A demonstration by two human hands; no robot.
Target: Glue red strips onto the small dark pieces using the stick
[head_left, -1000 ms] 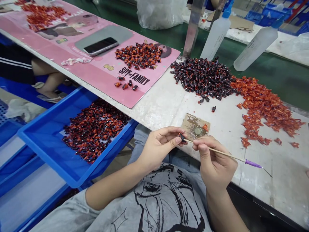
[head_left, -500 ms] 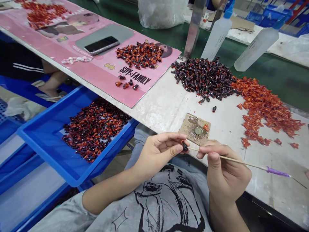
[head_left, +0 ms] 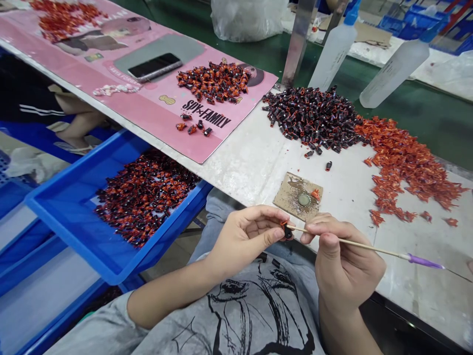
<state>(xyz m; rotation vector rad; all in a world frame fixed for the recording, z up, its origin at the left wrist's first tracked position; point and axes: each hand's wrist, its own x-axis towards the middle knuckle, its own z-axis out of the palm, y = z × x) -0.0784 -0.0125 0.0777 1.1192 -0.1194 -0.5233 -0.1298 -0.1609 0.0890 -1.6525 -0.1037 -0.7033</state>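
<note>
"Where are the hands?"

"Low in the middle, in front of a grey shirt (head_left: 173, 323). The left hand (head_left: 238, 241) pinches a small black and orange piece (head_left: 287, 231) between its thumb and fingertips."

"And the right hand (head_left: 349, 261)?"

"It pinches a thin stick (head_left: 369, 248) between thumb and fingers. One end meets the piece; I cannot tell whether it pokes inside or only touches. The other end points right, with a purple wrap (head_left: 426, 261) and a fine dark wire (head_left: 458, 274)."

"So the piece is off the table (head_left: 236, 172)?"

"Yes, held up by the near edge, close to a brown card (head_left: 284, 192). The card lies flat, bearing a round greenish disc (head_left: 304, 199) and an orange scrap (head_left: 315, 194)."

"What lies beyond?"

"A heap of black parts (head_left: 314, 116), with a heap of orange parts (head_left: 410, 158) touching its right side. Behind stand two bottles (head_left: 334, 56) with blue tops."

"And to the left?"

"A pink mat (head_left: 166, 130) with a phone (head_left: 155, 67), a black and orange cluster (head_left: 214, 83) and five loose pieces (head_left: 207, 132) beside the lettering (head_left: 206, 114) 'SPY×FAMILY'. Below the table's edge, a blue tray (head_left: 74, 234) holds a large pile (head_left: 144, 197) of black and orange pieces."
</note>
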